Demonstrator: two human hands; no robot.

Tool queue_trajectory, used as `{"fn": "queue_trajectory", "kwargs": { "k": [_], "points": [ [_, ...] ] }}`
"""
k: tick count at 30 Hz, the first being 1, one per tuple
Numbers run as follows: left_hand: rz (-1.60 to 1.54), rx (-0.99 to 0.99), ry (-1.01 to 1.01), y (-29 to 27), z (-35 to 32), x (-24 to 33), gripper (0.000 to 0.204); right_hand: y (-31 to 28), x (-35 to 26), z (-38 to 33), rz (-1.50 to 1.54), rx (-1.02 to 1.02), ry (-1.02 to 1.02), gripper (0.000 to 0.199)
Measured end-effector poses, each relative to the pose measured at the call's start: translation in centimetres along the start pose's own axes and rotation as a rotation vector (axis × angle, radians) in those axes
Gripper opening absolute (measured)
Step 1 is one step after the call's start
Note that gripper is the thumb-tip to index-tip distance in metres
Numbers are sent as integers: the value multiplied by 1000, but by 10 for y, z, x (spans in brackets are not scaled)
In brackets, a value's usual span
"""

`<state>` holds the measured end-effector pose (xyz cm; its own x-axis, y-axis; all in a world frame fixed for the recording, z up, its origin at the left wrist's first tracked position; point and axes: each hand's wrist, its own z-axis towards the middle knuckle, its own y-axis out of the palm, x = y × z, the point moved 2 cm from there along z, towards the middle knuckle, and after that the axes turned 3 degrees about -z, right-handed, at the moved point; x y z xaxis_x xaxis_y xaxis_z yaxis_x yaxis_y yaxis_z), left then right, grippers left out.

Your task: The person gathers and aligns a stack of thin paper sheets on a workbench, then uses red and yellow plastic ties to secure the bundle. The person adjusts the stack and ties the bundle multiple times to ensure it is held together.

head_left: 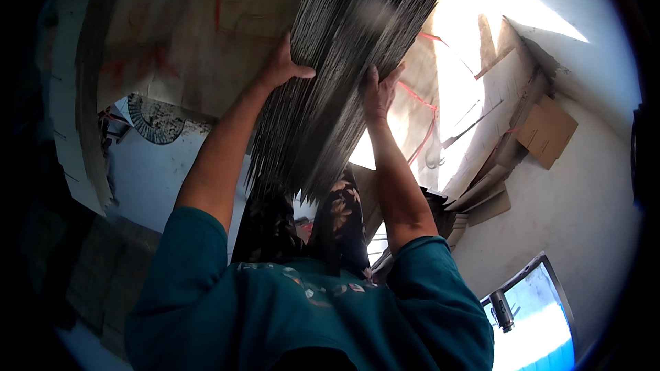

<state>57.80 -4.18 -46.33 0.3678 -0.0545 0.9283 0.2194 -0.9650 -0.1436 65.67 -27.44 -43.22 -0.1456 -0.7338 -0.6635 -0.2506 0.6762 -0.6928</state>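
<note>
- The left hand [280, 67] is pressing against the left face of a thick stack of flat cardboard sheets [344, 75], with the thumb sticking out to the right across the ribbed edges and the other fingers hidden behind the stack
- The right hand [379, 93] is lying flat and open against the right side of the same stack, fingers stretched upward along the sheet edges, palm touching them
- Both hands are clamping the stack between them rather than curling around it; neither is closing into a fist
- The stack is being held up in front of the person, tilting from lower left to upper right, its grey corrugated edges fanning out toward the top of the picture
- Both forearms are rising from teal sleeves [426, 282] at the lower edge, the left arm on the left of the stack and the right arm on the right
- Below the stack, a dark cloth with a floral print [340, 220] is hanging between the arms
- Behind the stack on the left, large brown cardboard panels [199, 34] are leaning, one bearing red marks
- To the right, more cardboard pieces [546, 130] are lying against a pale wall [584, 213], in bright light
- A red cord [419, 99] is running just right of the right hand
- At the lower right, a bright opening with a frame [536, 309] is showing, with a small dark object beside it that is too unclear to name
</note>
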Motion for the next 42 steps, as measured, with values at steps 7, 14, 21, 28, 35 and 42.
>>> {"fn": "queue_trajectory", "kwargs": {
  "k": [7,14,21,28,35,42],
  "points": [
    [-56,-45,-23,-6,-4,13,115,-5,-34,-4,-709,-167,-703,87],
    [-139,5,-8,-8,-14,9,102,16,-83,-13,-621,-285,-911,81],
    [-216,-50,-66,-5,-17,7,93,11,-93,-5,-663,-406,-969,83],
    [-146,-57,-4,7,-13,5,96,40,-111,39,-611,-380,-992,79],
    [-132,-76,65,1,-13,9,97,35,-123,32,-639,-401,-1048,76],
    [-354,-18,-87,-8,-18,8,77,38,-108,35,-651,-403,-1042,77]
  ]
}}
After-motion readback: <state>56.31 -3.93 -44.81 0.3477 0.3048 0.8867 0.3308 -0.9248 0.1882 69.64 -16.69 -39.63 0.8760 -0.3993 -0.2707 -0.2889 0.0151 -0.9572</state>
